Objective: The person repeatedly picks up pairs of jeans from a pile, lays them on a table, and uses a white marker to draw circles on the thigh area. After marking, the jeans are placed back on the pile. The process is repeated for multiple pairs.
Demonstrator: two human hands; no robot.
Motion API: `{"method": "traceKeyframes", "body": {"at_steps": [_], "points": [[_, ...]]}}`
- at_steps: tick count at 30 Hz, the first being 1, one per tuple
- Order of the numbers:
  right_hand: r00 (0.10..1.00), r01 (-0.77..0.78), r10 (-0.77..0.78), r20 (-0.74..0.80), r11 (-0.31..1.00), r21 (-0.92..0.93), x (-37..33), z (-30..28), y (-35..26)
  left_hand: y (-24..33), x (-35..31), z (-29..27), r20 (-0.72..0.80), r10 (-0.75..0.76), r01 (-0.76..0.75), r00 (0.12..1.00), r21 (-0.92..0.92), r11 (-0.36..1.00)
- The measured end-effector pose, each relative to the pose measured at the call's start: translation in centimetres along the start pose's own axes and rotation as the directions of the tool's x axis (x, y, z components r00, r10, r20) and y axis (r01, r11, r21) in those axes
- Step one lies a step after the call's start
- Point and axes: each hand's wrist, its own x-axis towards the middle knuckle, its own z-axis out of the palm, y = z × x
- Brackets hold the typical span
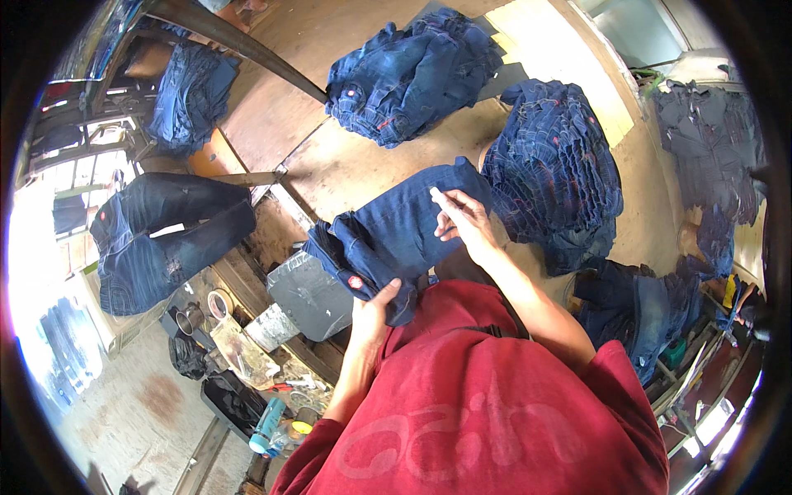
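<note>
A folded pair of dark blue jeans [404, 214] lies in front of me, its waistband end toward the left and a round red-and-white label near it. My left hand [375, 304] grips the near corner beside that label, thumb on top. Above the far right part of the cloth is my right hand [464, 221], its fingers curled and drawn together. At its fingertips shows a small white spot, too small to name. Under the waistband end sits a dark grey flat-topped block [312, 293].
Piles of jeans lie ahead [412, 74] and to the right [557, 165]. Another dark pair [169, 239] hangs over a support at left. A tape roll [219, 304], a turquoise bottle [268, 425] and tools crowd the lower left. A slanting bar [239, 49] crosses the upper left.
</note>
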Motion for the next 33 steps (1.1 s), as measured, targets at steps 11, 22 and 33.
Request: {"method": "traceKeyframes", "body": {"at_steps": [11,22,33], "points": [[0.847,0.331,-0.532,0.03,0.482,-0.811,-10.2,2.1,-2.8,4.3,4.9,0.5,0.564,-0.115,-0.116,0.818,0.358,0.927],[0.772,0.149,-0.634,-0.047,0.251,-0.956,-14.9,6.6,-1.6,4.1,5.5,-1.1,0.443,-0.207,0.02,0.872,0.391,0.92],[0.807,0.115,-0.585,0.087,0.011,-0.993,-13.6,11.7,0.7,3.0,11.2,-4.5,0.72,-0.273,0.008,0.638,0.348,0.937]]}}
